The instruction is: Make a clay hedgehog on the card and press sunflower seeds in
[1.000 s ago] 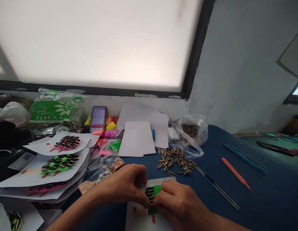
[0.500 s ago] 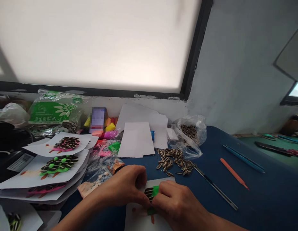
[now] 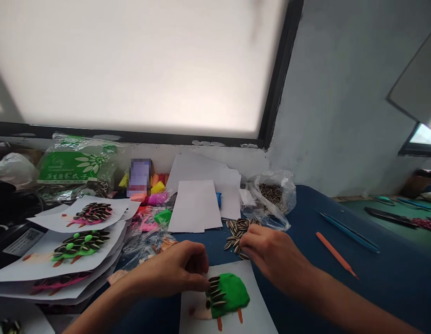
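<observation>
Right hand point(image 3: 271, 253) has left the green clay hedgehog point(image 3: 226, 293) and now sits over the loose sunflower seeds point(image 3: 236, 232), fingertips pinched down among them; whether a seed is held, cannot tell. Left hand point(image 3: 180, 271), fingers curled, presses at the hedgehog's seeded end. Hedgehog lies on white card point(image 3: 257, 311), long axis left-right, pale snout pointing left. Clear bag point(image 3: 274, 195) behind holds more seeds.

The stack at the left shows 3 finished seed-and-clay figures point(image 3: 83, 243) on white sheets. There are 2 bags of sunflower seeds: 1 green printed bag point(image 3: 76, 168) and 1 clear bag point(image 3: 273, 195). The blue table carries 1 orange stick point(image 3: 336, 254). The green clay body point(image 3: 229, 292) stands on 2 orange legs.
</observation>
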Demonstrator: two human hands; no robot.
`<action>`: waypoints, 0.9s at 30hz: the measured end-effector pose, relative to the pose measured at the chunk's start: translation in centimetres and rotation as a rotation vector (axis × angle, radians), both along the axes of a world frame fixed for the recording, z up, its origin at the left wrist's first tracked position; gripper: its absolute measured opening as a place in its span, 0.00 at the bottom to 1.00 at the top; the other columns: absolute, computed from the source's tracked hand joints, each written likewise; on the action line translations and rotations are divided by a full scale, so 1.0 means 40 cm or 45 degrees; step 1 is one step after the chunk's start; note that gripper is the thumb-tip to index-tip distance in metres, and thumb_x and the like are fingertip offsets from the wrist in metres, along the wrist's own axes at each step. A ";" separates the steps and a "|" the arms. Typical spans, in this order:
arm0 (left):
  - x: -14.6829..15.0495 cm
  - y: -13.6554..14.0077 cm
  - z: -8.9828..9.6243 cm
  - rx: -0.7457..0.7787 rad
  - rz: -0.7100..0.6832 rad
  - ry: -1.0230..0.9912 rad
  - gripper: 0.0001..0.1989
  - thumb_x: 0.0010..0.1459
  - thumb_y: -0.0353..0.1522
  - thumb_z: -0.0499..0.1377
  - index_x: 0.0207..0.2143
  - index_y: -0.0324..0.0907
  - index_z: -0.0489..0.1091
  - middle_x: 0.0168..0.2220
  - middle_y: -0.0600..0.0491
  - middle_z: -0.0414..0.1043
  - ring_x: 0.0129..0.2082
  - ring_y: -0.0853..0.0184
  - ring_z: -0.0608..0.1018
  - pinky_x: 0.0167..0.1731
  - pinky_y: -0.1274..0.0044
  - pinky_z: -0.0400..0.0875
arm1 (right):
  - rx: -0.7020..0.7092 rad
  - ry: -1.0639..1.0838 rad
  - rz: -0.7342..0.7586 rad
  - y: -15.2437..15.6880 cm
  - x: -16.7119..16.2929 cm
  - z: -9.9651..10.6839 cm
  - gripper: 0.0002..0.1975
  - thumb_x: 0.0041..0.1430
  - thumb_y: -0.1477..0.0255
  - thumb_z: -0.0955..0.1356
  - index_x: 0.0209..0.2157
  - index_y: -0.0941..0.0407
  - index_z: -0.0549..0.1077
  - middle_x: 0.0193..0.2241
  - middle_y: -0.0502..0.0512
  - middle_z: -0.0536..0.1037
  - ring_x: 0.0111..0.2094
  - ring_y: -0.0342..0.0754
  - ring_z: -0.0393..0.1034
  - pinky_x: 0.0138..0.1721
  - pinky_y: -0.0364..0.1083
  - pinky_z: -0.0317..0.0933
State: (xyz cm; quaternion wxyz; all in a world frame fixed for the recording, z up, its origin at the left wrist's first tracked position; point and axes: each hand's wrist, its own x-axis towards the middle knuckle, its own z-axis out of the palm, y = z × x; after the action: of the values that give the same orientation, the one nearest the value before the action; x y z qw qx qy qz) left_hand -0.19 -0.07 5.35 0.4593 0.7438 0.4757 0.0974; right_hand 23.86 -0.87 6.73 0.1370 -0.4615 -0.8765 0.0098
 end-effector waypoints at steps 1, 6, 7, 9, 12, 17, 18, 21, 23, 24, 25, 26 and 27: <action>-0.004 0.002 -0.002 0.006 -0.023 -0.006 0.08 0.48 0.34 0.62 0.32 0.42 0.70 0.26 0.60 0.65 0.26 0.68 0.67 0.24 0.79 0.58 | -0.039 -0.015 -0.037 0.015 0.007 0.001 0.09 0.64 0.80 0.66 0.32 0.58 0.77 0.31 0.54 0.75 0.31 0.46 0.71 0.30 0.42 0.58; -0.010 0.006 -0.008 0.024 -0.045 -0.032 0.07 0.50 0.31 0.57 0.33 0.43 0.72 0.27 0.59 0.67 0.27 0.68 0.68 0.25 0.80 0.58 | -0.124 -0.013 0.016 0.050 0.020 -0.016 0.09 0.63 0.80 0.68 0.36 0.56 0.81 0.33 0.54 0.75 0.32 0.45 0.71 0.30 0.42 0.60; -0.008 0.005 -0.008 0.033 -0.034 -0.026 0.07 0.50 0.31 0.56 0.33 0.43 0.72 0.27 0.58 0.66 0.27 0.68 0.68 0.25 0.80 0.58 | -0.112 -0.017 0.044 0.051 0.020 -0.020 0.09 0.64 0.80 0.68 0.36 0.56 0.81 0.33 0.54 0.75 0.31 0.44 0.70 0.30 0.42 0.60; -0.005 0.002 -0.009 0.059 -0.022 -0.018 0.07 0.49 0.30 0.55 0.32 0.42 0.71 0.26 0.58 0.65 0.27 0.68 0.67 0.25 0.79 0.58 | -0.083 -0.035 0.107 0.053 0.020 -0.028 0.10 0.64 0.80 0.67 0.37 0.56 0.81 0.33 0.54 0.74 0.31 0.44 0.69 0.30 0.41 0.60; -0.001 0.001 -0.009 0.063 -0.034 -0.031 0.06 0.48 0.29 0.55 0.30 0.42 0.70 0.25 0.59 0.64 0.27 0.68 0.66 0.25 0.79 0.57 | -0.073 -0.056 0.168 0.061 0.024 -0.040 0.09 0.64 0.79 0.68 0.35 0.57 0.81 0.34 0.54 0.74 0.32 0.45 0.69 0.31 0.42 0.61; 0.001 0.001 -0.005 0.072 -0.033 -0.019 0.06 0.49 0.30 0.54 0.31 0.41 0.70 0.27 0.58 0.65 0.28 0.68 0.66 0.26 0.79 0.58 | -0.066 -0.057 0.157 0.077 0.033 -0.059 0.07 0.64 0.80 0.68 0.35 0.60 0.79 0.35 0.56 0.74 0.35 0.46 0.70 0.34 0.44 0.65; 0.001 0.001 -0.005 0.073 -0.034 -0.018 0.06 0.49 0.30 0.54 0.31 0.41 0.70 0.27 0.58 0.65 0.28 0.68 0.66 0.26 0.79 0.58 | -0.061 -0.058 0.155 0.078 0.033 -0.060 0.07 0.63 0.82 0.67 0.36 0.61 0.78 0.35 0.56 0.75 0.35 0.47 0.71 0.35 0.44 0.65; 0.001 0.001 -0.006 0.077 -0.037 -0.020 0.06 0.49 0.29 0.55 0.30 0.41 0.70 0.26 0.58 0.65 0.27 0.68 0.66 0.25 0.79 0.58 | -0.049 -0.058 0.157 0.075 0.033 -0.054 0.07 0.62 0.84 0.67 0.38 0.61 0.77 0.36 0.58 0.74 0.36 0.48 0.71 0.36 0.45 0.65; 0.001 0.001 -0.008 0.077 -0.037 -0.019 0.06 0.49 0.29 0.55 0.31 0.42 0.70 0.26 0.58 0.65 0.27 0.68 0.67 0.25 0.79 0.58 | -0.049 -0.051 0.187 0.072 0.032 -0.049 0.07 0.62 0.83 0.68 0.39 0.60 0.77 0.37 0.57 0.74 0.36 0.48 0.70 0.36 0.45 0.65; 0.000 0.001 -0.008 0.077 -0.037 -0.015 0.06 0.49 0.29 0.55 0.31 0.42 0.70 0.26 0.58 0.65 0.27 0.68 0.67 0.25 0.79 0.58 | -0.048 -0.048 0.213 0.071 0.032 -0.049 0.07 0.61 0.82 0.68 0.39 0.59 0.77 0.38 0.57 0.73 0.36 0.47 0.70 0.36 0.44 0.65; 0.000 0.001 -0.008 0.077 -0.037 -0.010 0.07 0.49 0.29 0.55 0.31 0.42 0.70 0.26 0.58 0.66 0.27 0.68 0.67 0.25 0.79 0.58 | -0.043 -0.048 0.238 0.071 0.031 -0.050 0.07 0.61 0.82 0.69 0.39 0.59 0.77 0.37 0.56 0.73 0.36 0.47 0.70 0.36 0.43 0.65; -0.001 0.001 -0.007 0.081 -0.036 -0.006 0.07 0.49 0.29 0.55 0.31 0.42 0.71 0.26 0.58 0.66 0.27 0.68 0.67 0.25 0.79 0.57 | -0.036 -0.049 0.260 0.072 0.030 -0.054 0.06 0.61 0.82 0.69 0.38 0.59 0.77 0.37 0.56 0.73 0.36 0.46 0.70 0.36 0.43 0.65; -0.002 0.001 -0.007 0.084 -0.038 -0.006 0.07 0.49 0.28 0.55 0.31 0.42 0.71 0.26 0.58 0.66 0.27 0.68 0.67 0.24 0.79 0.58 | -0.024 -0.051 0.273 0.073 0.030 -0.060 0.06 0.61 0.83 0.69 0.37 0.60 0.77 0.36 0.56 0.74 0.35 0.47 0.70 0.35 0.43 0.65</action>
State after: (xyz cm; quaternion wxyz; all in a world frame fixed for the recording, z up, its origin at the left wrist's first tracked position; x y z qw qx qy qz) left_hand -0.25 -0.03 5.09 0.4370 0.7654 0.4600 0.1079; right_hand 25.05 2.06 4.31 0.1132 -0.3665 -0.9232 0.0234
